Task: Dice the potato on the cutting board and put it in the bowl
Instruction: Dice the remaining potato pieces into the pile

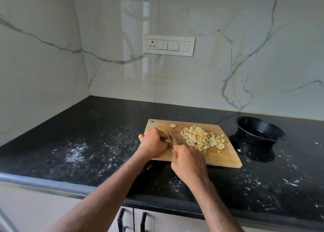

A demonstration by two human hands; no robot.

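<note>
Now the left hand (pixel 154 142) pins the last potato piece (pixel 168 140) under curled fingertips, the knife (pixel 169 135) gripped in the right hand (pixel 188 159) touching its right side. Diced potato (pixel 203 138) lies further right; the bowl (pixel 260 131) beyond.

A black shiny counter (pixel 108 126) is holding everything. A wooden cutting board (pixel 226 159) is lying flat on it. A black bowl (pixel 259 131) is sitting on the counter just to the right of the board, not touching it. White crumbs and smears (pixel 75 153) are lying on the counter left of the board.
</note>
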